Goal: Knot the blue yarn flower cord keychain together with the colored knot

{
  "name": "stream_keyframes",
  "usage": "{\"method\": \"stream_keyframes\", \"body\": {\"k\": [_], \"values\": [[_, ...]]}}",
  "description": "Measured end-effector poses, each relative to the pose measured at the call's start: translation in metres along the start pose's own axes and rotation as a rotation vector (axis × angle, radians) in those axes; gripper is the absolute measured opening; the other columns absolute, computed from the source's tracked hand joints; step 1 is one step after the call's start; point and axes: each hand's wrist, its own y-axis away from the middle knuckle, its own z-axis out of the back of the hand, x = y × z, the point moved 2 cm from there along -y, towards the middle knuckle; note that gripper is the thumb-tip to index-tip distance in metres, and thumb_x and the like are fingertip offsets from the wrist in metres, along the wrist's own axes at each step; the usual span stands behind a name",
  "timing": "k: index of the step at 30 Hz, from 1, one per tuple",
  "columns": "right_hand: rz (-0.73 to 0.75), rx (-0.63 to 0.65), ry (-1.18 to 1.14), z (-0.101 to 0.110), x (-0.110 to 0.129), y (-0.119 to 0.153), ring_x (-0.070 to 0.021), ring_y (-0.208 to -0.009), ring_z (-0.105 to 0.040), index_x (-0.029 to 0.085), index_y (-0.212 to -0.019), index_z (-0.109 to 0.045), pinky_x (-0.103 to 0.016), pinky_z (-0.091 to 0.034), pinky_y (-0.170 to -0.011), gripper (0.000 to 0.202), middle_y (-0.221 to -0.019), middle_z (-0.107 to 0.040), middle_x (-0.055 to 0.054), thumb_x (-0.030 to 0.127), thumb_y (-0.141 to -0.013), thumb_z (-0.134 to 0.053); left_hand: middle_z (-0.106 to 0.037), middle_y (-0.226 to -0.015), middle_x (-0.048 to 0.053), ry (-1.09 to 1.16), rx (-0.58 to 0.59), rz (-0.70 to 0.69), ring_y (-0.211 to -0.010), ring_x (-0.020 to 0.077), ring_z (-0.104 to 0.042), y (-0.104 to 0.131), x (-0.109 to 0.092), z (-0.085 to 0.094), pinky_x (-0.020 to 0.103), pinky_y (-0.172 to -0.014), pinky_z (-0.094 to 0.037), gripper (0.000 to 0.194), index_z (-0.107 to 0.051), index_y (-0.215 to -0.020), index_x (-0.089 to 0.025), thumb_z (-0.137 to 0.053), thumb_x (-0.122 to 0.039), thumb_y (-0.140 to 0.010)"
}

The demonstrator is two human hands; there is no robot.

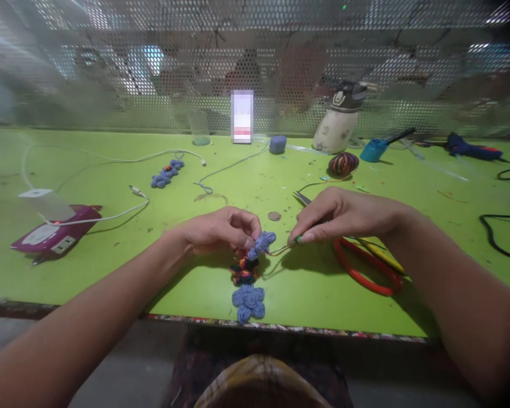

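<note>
Green table (pixel 110 272): scissors (pixel 365 266), yarn ball (pixel 343 163), power strip (pixel 53 235), coin (pixel 274 216).

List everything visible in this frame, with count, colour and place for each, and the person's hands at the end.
table: 1, bright green, fills the view
crocheted flower chain: 1, blue with a multicolour flower, near edge, top end in the left hand
second flower chain: 1, blue, left of centre
yarn ball: 1, multicolour, right of centre
small blue yarn piece: 1, blue, far centre
scissors: 1, red and yellow handles, under the right hand
power strip: 1, magenta, far left
white cable: 1, white, left side
bottle: 1, cream with dark cap, far right
glue gun: 1, blue, far right
scoop: 1, teal, beside the bottle
left hand: pinches the top flower
right hand: pinches a thin hook or needle
</note>
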Motion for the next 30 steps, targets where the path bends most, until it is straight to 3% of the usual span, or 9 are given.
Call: {"method": "stream_keyframes", "body": {"k": [7, 12, 17, 23, 30], "values": [[-0.041, 0.084, -0.215, -0.010, -0.014, -0.009, -0.0075, -0.051, -0.047, 0.018, -0.090, -0.078, -0.022, -0.039, -0.050, 0.023, -0.058, -0.061, 0.002, 0.033, -0.074, -0.071, -0.065, -0.065, 0.004, 0.049, -0.024, -0.038, -0.056, 0.0118, -0.056, -0.001, 0.001, 0.002, 0.026, -0.058, -0.043, 0.019, -0.069, -0.072, -0.013, -0.080, -0.019, -0.058], [-0.054, -0.029, -0.193, -0.006, -0.016, -0.007, -0.0078, -0.051, -0.046, 0.019, -0.090, -0.078, -0.022, -0.038, -0.050, 0.024, -0.060, -0.061, 0.001, 0.035, -0.073, -0.072, -0.066, -0.068, 0.005, 0.070, -0.050, -0.070, -0.060, 0.0133, -0.057, -0.002, 0.002, 0.006, 0.030, -0.063, -0.045, 0.018, -0.070, -0.074, -0.013, -0.079, -0.018, -0.059], [-0.077, -0.092, -0.187, -0.004, -0.019, -0.007, -0.0077, -0.050, -0.045, 0.019, -0.095, -0.077, -0.022, -0.038, -0.049, 0.031, -0.059, -0.061, 0.001, 0.039, -0.073, -0.071, -0.066, -0.075, 0.007, 0.122, -0.039, -0.100, -0.067, 0.0153, -0.059, -0.001, -0.002, 0.003, 0.031, -0.068, -0.045, 0.027, -0.069, -0.079, -0.013, -0.079, -0.032, -0.063], [-0.107, -0.119, -0.254, -0.005, -0.023, -0.009, -0.0072, -0.050, -0.046, 0.015, -0.102, -0.075, -0.021, -0.036, -0.048, 0.038, -0.058, -0.059, 0.000, 0.041, -0.075, -0.071, -0.065, -0.076, 0.005, 0.015, -0.132, -0.117, -0.069, 0.0140, -0.060, -0.003, 0.000, -0.001, 0.032, -0.073, -0.045, 0.024, -0.065, -0.080, -0.013, -0.080, -0.018, -0.062], [-0.075, -0.202, -0.201, -0.005, -0.014, -0.008, -0.0078, -0.052, -0.047, 0.016, -0.098, -0.076, -0.022, -0.036, -0.050, 0.032, -0.059, -0.059, 0.001, 0.038, -0.075, -0.072, -0.063, -0.068, 0.003, 0.116, -0.249, -0.079, -0.062, 0.0112, -0.058, -0.007, 0.004, 0.003, 0.027, -0.063, -0.042, 0.018, -0.061, -0.071, -0.011, -0.076, -0.008, -0.061]]}}
